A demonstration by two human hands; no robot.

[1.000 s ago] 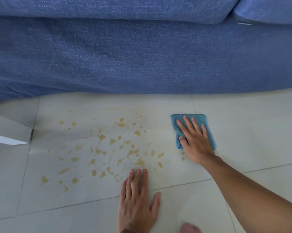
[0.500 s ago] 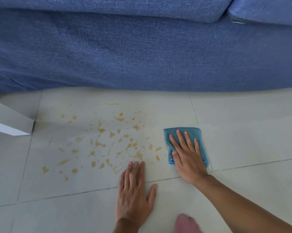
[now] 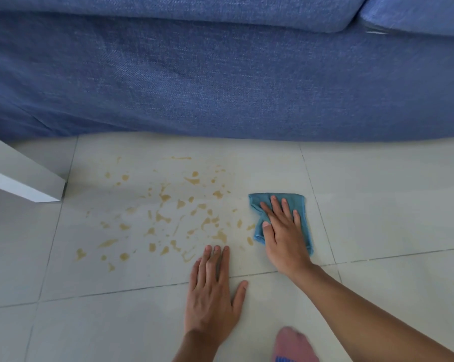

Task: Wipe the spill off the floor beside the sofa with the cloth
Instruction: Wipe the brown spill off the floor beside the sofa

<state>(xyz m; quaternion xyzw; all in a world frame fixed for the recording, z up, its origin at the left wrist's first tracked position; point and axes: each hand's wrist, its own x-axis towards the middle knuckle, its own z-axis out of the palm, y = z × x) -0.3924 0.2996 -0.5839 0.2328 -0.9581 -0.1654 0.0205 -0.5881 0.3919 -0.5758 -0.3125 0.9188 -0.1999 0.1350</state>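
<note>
A spill [image 3: 165, 218] of many small tan-brown drops and streaks covers a pale floor tile in front of the blue sofa [image 3: 220, 74]. A folded blue cloth [image 3: 296, 202] lies on the tile at the spill's right edge. My right hand [image 3: 283, 231] presses flat on the cloth with its fingers spread and straight. My left hand [image 3: 212, 291] rests flat on the floor just below the spill, fingers together and pointing at the drops, thumb out to the right.
The sofa's fabric front reaches down to the pale tiled floor [image 3: 390, 205] across the whole top. A white furniture corner [image 3: 19, 176] juts in at the left, close to the spill. A pink-socked foot [image 3: 293, 346] shows at the bottom edge.
My right hand has slid the cloth leftward and toward me, up to the spill's right edge. My left hand has stayed planted on the floor.
</note>
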